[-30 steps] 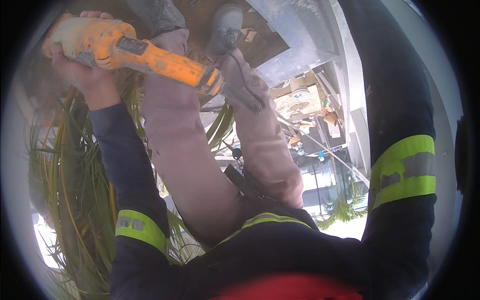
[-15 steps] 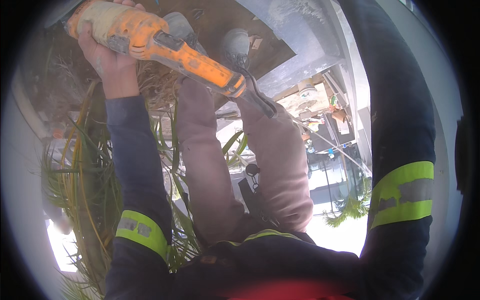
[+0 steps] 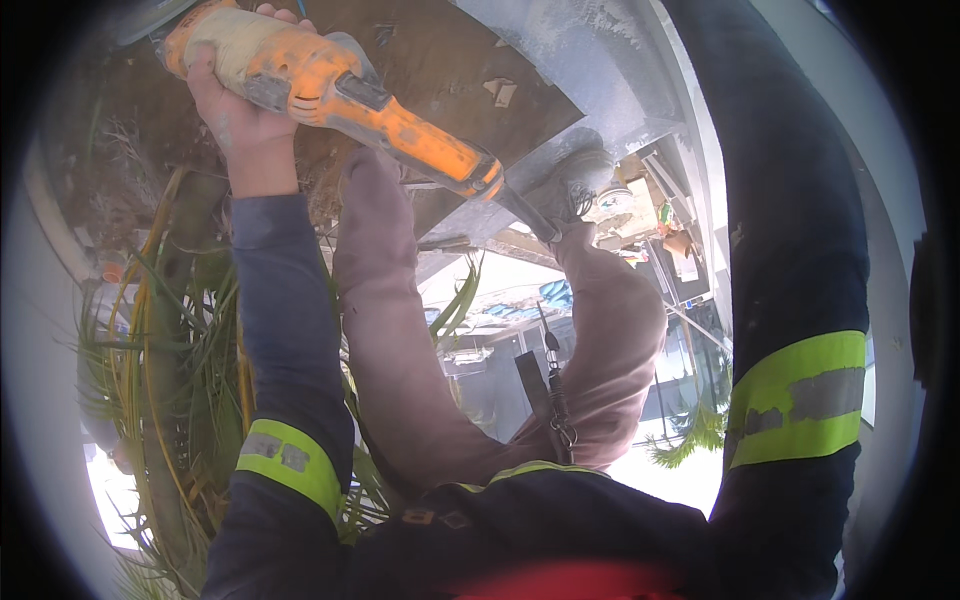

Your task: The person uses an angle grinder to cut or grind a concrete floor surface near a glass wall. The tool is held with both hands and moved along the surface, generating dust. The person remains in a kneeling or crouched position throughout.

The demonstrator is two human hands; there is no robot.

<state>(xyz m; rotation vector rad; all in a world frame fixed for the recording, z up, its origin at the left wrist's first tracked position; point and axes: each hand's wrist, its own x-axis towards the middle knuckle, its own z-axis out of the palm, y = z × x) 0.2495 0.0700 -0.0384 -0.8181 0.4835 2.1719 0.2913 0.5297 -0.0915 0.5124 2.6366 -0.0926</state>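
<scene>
Lying across left grip [image 3: 240, 118]: orange tool [image 3: 330, 98]

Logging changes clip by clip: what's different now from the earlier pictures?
In the view, the orange power tool and the left hand gripping it have shifted rightward and slightly up. The right boot has moved right and down in the picture. Nothing was let go: the left hand's grip stays, and the right hand remains out of view.

Outdoor building site, apparently: dusty orange power tool [image 3: 335, 103], bucket [image 3: 613, 200], palm fronds [image 3: 185, 400].
</scene>
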